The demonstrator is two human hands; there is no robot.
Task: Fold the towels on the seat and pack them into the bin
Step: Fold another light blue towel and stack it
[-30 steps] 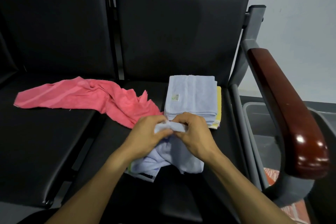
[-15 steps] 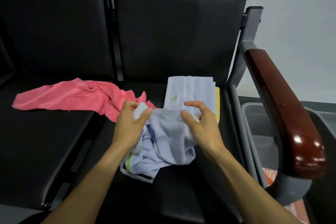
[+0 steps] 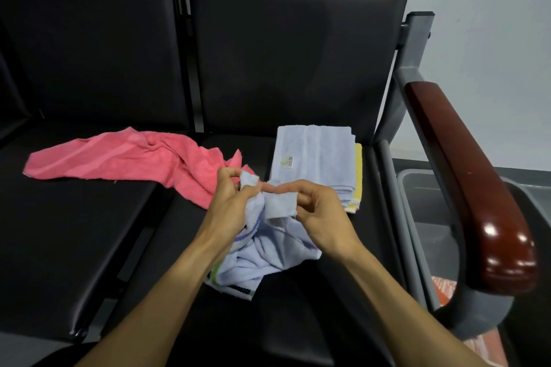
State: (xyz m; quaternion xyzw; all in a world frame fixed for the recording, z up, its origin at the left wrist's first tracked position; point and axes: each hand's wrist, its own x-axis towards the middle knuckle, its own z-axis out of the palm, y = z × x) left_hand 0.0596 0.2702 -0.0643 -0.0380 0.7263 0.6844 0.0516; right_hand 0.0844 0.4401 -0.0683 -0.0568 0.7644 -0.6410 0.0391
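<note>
Head view: a person's left hand [image 3: 231,199] and right hand [image 3: 316,211] work a crumpled pale blue towel [image 3: 268,259] at the centre of a black padded seat [image 3: 298,322], part of a row of joined black chairs. The left grip has thumb and fingers closed round one corner of the towel; the right grip pinches a second corner between thumb and curled fingers, its forefinger reaching toward the left hand. The rest of the towel hangs bunched below, its striped edge resting on the cushion.

At 12 o'clock from the hands, a folded pale blue towel [image 3: 313,155] with a small label lies flat on a folded yellow towel [image 3: 358,170], of which only the edge shows. At 10 o'clock, an unfolded pink towel [image 3: 125,158] sprawls across the gap onto the neighbouring seat.

At 3 o'clock, a glossy dark red armrest [image 3: 471,188] on a grey frame borders the seat. Beyond it a grey bin [image 3: 417,182] stands on a dark floor, against a pale wall [image 3: 492,39].
</note>
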